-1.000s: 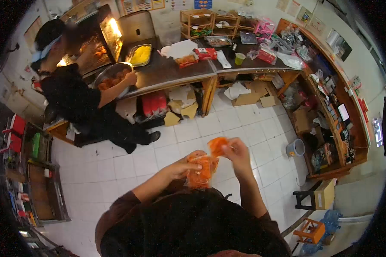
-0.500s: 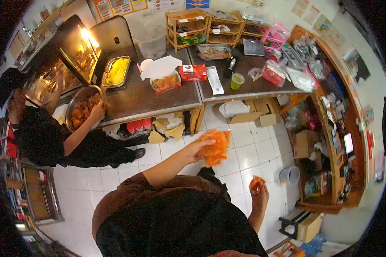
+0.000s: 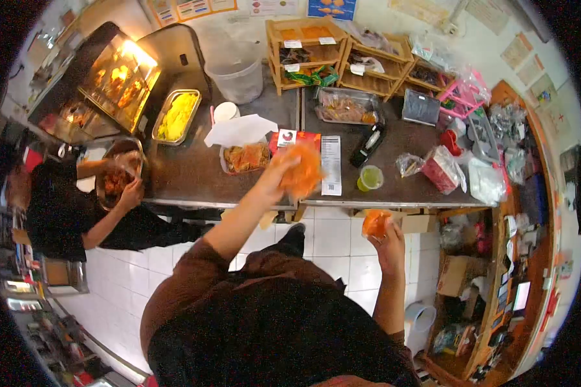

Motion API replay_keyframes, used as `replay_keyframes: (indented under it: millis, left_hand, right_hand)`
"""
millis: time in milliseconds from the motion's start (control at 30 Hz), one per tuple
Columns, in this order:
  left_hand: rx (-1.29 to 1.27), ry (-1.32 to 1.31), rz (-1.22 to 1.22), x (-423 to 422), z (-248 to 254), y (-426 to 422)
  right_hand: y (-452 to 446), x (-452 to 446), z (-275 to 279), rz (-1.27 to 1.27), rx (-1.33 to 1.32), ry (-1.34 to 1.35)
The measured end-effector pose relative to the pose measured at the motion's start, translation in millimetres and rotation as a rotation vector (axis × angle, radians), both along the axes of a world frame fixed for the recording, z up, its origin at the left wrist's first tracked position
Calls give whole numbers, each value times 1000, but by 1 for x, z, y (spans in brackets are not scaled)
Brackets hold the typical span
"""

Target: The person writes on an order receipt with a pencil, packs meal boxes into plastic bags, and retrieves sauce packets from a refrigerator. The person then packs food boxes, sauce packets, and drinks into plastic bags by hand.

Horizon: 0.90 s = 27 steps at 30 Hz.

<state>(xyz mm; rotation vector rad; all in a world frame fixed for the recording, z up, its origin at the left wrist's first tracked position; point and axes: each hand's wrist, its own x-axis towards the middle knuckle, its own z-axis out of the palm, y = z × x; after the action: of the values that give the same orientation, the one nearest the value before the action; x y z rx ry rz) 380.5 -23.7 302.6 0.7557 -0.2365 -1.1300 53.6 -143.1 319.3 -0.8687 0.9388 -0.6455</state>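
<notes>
My left hand [image 3: 276, 177] is closed on a bunch of orange sachets [image 3: 305, 173], blurred by motion, over the counter's front part. Behind it lie a red box [image 3: 311, 140] and a long printed receipt [image 3: 331, 169]. Left of that hand stands an open takeaway box [image 3: 245, 158] with breaded pieces inside and its white lid [image 3: 242, 131] raised. My right hand [image 3: 389, 245] pinches a smaller orange sachet [image 3: 374, 224] in front of the counter edge. A cup of green liquid [image 3: 370, 178] is the closest counter item to it.
At left, a co-worker [image 3: 64, 193] has both hands at a metal bowl [image 3: 119, 174] of fried pieces. A yellow-filled tray [image 3: 176, 116], a clear bucket [image 3: 235, 74], wooden racks [image 3: 306, 58], a meat tray [image 3: 347, 105] and a black device [image 3: 368, 145] stand on the counter.
I have come closer to the counter. Both my hands have moved up toward it, still holding the orange sachets. The co-worker's hands have come together over the bowl.
</notes>
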Motion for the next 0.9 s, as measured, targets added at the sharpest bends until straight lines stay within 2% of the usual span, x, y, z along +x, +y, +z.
replay_keyframes:
  millis: [67,167,200,233,267,300,367,467,600,700,800,833,867,900]
  left_hand:
    - [-28,-126,9,60,12,-68]
    - [-194,-390,79,137,77,-168]
    - [-206,-477,245,184,59,-221]
    - [-243,-471,295,202,90,-248]
    - [-181,-608,384,255,86,-300]
    - [-135,-624,386,288,89,-333]
    - [-65,-562,252,343,77,-383]
    - [-89,-392,-92,418,24,-436]
    - [-71,-790,303,317,52,-343]
    - [-56,-928,387,246,46,-216]
    - [195,-950,430,220,-22,-85]
    - [373,-1048,601,216,-48,-43]
    - [553,-1135,759,211,-77,-1]
    - [758,-1056,855,211,-116,40]
  right_hand:
    - [-1,12,-9,-5,62,-73]
    - [1,2,-30,-92,174,-171]
    - [-2,2,-33,-141,194,-158]
    - [-6,4,-29,-173,187,-164]
    - [-7,7,-23,-213,147,-133]
    - [-5,9,-13,-249,113,-100]
    - [-8,22,14,-269,80,-75]
    - [-29,53,23,-239,55,-117]
    - [-61,94,12,-129,134,-162]
    - [-75,148,15,19,169,-185]
    - [-78,193,-37,179,218,-75]
    - [-78,209,-61,295,268,-78]
    - [-69,229,-77,312,314,46]
    - [-59,249,-84,409,303,65]
